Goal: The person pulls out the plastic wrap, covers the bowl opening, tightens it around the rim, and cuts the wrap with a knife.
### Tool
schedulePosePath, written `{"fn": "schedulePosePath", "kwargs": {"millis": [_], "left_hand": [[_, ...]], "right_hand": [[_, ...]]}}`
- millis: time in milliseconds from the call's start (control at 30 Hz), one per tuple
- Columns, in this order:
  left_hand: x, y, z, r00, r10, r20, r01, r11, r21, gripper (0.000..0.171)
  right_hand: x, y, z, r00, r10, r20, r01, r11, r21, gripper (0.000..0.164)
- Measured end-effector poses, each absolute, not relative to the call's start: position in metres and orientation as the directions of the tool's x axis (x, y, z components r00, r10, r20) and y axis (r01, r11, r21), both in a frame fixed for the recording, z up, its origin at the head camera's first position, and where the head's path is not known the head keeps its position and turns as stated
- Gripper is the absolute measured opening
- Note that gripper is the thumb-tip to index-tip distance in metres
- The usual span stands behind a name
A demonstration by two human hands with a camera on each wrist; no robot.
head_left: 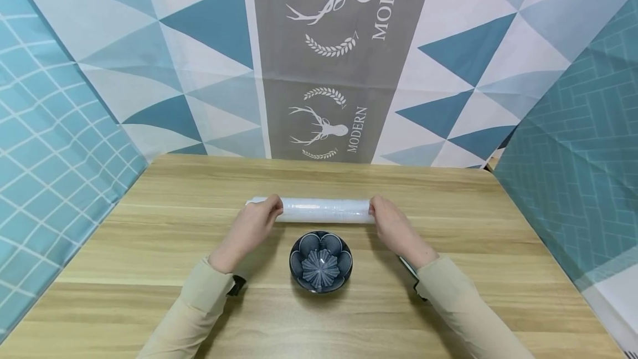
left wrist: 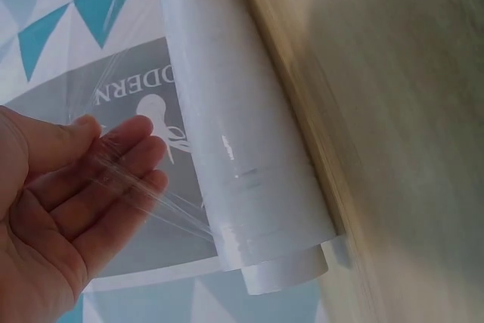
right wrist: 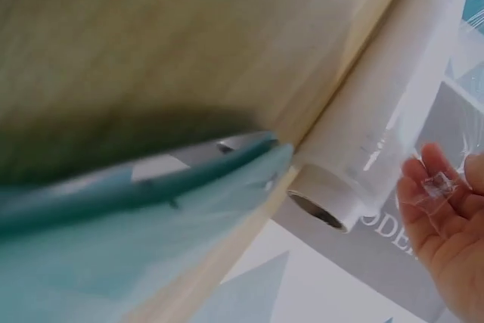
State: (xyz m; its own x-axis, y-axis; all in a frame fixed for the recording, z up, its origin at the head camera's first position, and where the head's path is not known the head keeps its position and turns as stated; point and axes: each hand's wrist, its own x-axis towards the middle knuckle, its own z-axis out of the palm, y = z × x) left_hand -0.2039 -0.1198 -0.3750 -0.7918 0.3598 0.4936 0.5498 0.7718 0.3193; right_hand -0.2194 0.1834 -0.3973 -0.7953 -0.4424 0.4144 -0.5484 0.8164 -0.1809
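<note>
A roll of cling film (head_left: 326, 210) lies crosswise on the table beyond a dark blue bowl (head_left: 320, 262) with a petal pattern. My left hand (head_left: 256, 219) is at the roll's left end, my right hand (head_left: 392, 223) at its right end. In the left wrist view, thin clear film stretches from the roll (left wrist: 227, 126) to the left hand (left wrist: 83, 194), pinched between thumb and fingers. The right hand (right wrist: 446, 217) likewise pinches a crumpled bit of film beside the roll (right wrist: 370, 111), whose hollow core end shows in the right wrist view.
A flat, thin thing (head_left: 408, 267) lies partly under the right forearm; its kind is unclear. A teal, glossy shape (right wrist: 151, 217) fills the near part of the right wrist view. Patterned cloth (head_left: 319, 71) hangs behind the wooden table (head_left: 149, 226), with teal sheets at both sides.
</note>
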Motion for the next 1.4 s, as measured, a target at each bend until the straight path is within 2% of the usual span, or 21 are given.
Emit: {"fn": "schedulePosePath", "kwargs": {"millis": [133,300,400,733,967,1400], "left_hand": [[-0.202,-0.120,-0.374,-0.784,0.365,0.502,0.557,0.770,0.311,0.004],[-0.199,-0.121,-0.372,-0.791,0.358,0.495,0.546,0.779,0.309,0.005],[-0.197,-0.121,-0.369,-0.800,0.351,0.486,0.535,0.785,0.313,0.005],[-0.190,-0.121,-0.364,-0.794,0.352,0.496,0.537,0.787,0.302,0.005],[-0.184,-0.122,-0.361,-0.766,0.357,0.535,0.556,0.786,0.271,0.005],[-0.168,-0.123,-0.348,-0.731,0.370,0.573,0.580,0.779,0.237,0.006]], "right_hand": [[-0.215,0.182,-0.393,-0.816,-0.421,0.395,-0.522,0.831,-0.193,0.008],[-0.212,0.182,-0.390,-0.760,-0.458,0.461,-0.571,0.809,-0.137,0.015],[-0.209,0.182,-0.387,-0.738,-0.474,0.480,-0.591,0.797,-0.122,0.013],[-0.198,0.182,-0.381,-0.749,-0.471,0.466,-0.599,0.782,-0.172,0.007],[-0.193,0.182,-0.377,-0.715,-0.482,0.505,-0.621,0.770,-0.144,0.013],[-0.181,0.184,-0.366,-0.714,-0.461,0.527,-0.621,0.764,-0.172,0.008]]}}
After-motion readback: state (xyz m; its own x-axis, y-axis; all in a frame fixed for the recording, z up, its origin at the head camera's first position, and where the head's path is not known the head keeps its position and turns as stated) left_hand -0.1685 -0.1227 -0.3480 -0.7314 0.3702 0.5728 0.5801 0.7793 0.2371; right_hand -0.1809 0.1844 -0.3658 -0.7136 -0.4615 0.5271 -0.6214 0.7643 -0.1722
